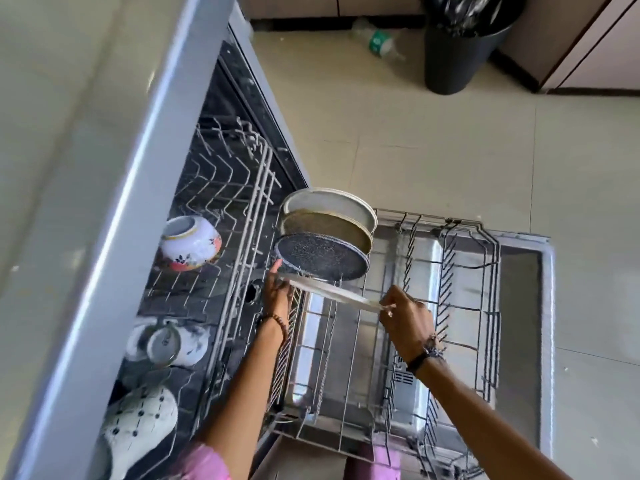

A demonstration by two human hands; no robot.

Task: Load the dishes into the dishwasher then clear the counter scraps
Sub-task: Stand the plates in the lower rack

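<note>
**Plate going into the lower rack**

Dishwasher (221, 140) stands open under the counter (52, 168), both racks drawn out. The upper rack (214, 209), to the left as I look down, already carries an upturned floral bowl (189, 242), a cup (166, 342) and a spotted white dish (138, 420). The lower rack (450, 306) sits out over the dropped door (519, 306), and at its far left end three plates stand on edge in a row: a white one (332, 204) at the back, a beige one (325, 226) in the middle and a dark speckled plate (320, 256) nearest the person.

The loading step is in hand, and by my reckoning well short of finished; most of the lower rack has no dishes in it, and the scraps have not been touched as far as I can see.

A pale plate (329, 291) is held nearly edge-on just in front of the speckled one, low over the tines. It spans the two hands. The left hand (277, 292) supports its left rim, fingers mostly straight against it, though I cannot tell how far they wrap. The right hand (403, 318) has a narrow grip, fingers and thumb pinching the right rim.

Next, I would judge, the plate needs tipping upright and lowering into the free slot just beside the speckled plate, parallel to it, before both hands let go.
</note>
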